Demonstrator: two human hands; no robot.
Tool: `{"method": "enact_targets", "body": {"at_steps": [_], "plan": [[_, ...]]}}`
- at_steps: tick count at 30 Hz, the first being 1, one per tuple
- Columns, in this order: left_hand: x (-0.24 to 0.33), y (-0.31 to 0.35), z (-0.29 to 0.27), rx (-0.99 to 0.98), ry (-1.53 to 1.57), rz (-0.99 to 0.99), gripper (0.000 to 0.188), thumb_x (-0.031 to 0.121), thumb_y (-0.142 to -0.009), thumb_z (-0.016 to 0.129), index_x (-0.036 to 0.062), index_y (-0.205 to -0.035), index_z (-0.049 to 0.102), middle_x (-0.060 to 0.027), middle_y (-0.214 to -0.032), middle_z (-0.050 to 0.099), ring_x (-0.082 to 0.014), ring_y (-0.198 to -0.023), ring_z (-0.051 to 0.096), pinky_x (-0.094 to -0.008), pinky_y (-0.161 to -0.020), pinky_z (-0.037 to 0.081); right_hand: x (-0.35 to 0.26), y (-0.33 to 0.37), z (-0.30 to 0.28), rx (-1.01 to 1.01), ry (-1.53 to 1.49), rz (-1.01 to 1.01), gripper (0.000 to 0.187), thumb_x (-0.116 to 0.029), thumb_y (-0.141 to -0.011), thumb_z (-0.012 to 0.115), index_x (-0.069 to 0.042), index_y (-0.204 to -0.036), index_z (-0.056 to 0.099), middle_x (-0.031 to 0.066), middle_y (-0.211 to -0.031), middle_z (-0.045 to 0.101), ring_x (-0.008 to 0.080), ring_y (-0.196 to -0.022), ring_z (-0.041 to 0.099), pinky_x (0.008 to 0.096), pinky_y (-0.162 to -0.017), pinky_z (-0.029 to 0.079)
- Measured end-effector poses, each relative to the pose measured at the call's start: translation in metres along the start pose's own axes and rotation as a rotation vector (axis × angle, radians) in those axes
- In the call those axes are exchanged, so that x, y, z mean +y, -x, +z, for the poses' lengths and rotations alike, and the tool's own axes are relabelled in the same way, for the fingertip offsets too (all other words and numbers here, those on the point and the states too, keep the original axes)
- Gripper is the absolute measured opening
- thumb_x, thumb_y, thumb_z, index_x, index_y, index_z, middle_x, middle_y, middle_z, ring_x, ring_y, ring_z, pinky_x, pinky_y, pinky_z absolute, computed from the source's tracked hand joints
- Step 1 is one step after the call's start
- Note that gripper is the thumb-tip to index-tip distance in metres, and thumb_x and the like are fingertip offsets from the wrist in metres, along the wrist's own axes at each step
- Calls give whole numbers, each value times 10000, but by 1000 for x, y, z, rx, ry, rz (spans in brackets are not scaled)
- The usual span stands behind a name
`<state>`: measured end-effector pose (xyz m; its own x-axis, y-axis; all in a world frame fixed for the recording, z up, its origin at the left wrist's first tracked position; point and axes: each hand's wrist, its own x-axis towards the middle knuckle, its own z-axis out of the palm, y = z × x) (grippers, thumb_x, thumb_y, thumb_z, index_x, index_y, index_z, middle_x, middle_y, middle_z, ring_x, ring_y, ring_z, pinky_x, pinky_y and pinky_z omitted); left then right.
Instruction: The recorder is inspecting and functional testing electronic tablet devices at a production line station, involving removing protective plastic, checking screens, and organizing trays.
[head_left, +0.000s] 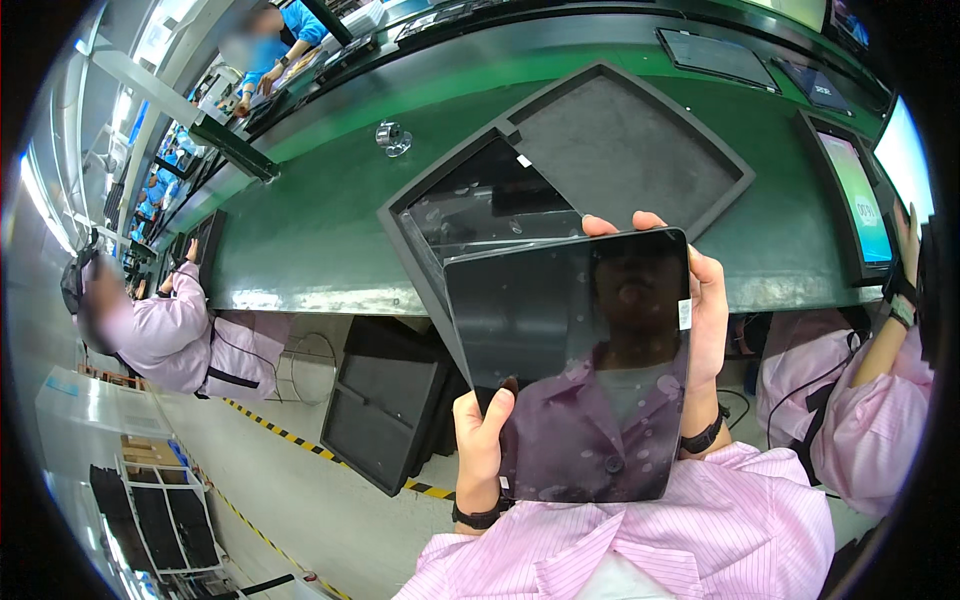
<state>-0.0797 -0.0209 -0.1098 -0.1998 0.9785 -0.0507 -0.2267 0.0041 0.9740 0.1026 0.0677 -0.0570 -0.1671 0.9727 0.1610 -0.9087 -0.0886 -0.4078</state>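
A black tablet (570, 360) with a dark, glossy, smudged screen is held up in front of my chest. My left hand (482, 435) grips its lower left edge, the thumb lying over the screen's border. My right hand (708, 310) wraps round the right edge, with fingertips showing over the top edge and a small white label beside the palm. Beyond it, a dark grey tray (640, 140) with two compartments rests on the green bench, partly hidden by the tablet. Its left compartment holds another glossy black panel (490, 200) with a white tab.
A small clear-and-metal round object (393, 139) stands on the green workbench (310, 230). Tablets (718, 60) lie at the far right, near a lit device (855, 200). Stacked black trays (375, 400) sit on the floor below. Co-workers in pink sit at both sides.
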Motion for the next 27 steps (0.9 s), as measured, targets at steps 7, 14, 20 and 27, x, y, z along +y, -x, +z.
{"method": "enact_targets", "body": {"at_steps": [7, 14, 20, 27], "plan": [[-3, 2, 1, 43, 20, 21, 185, 151, -862, 580, -32, -878, 606, 10, -807, 584, -58, -725, 490, -219, -674, 389, 1, 1, -2, 17, 96, -11, 491, -334, -890, 311, 12, -1208, 455, 250, -1257, 463, 283, -1106, 521, 371, -936, 427], [1, -1, 4, 15, 5, 20, 186, 155, -866, 577, -28, -880, 607, 11, -811, 585, -58, -727, 492, -214, -672, 389, 0, -2, -5, -15, 36, 10, 483, -336, -893, 326, 12, -1199, 462, 250, -1253, 467, 284, -1107, 521, 371, -930, 431], [16, -4, 17, 25, -13, -17, 203, 172, -881, 560, -25, -860, 603, 12, -778, 587, -45, -686, 490, -205, -616, 381, -6, -7, -8, 38, -89, 26, 480, -324, -896, 330, 5, -1228, 437, 247, -1290, 430, 299, -1103, 521, 386, -907, 451], [26, -15, 32, -90, -75, -78, 248, 200, -906, 524, -21, -821, 598, 17, -706, 572, -33, -616, 472, -209, -545, 362, -22, -15, -10, 16, -79, 28, 465, -307, -901, 306, -11, -1235, 438, 228, -1298, 427, 298, -1116, 509, 400, -903, 456]]}}
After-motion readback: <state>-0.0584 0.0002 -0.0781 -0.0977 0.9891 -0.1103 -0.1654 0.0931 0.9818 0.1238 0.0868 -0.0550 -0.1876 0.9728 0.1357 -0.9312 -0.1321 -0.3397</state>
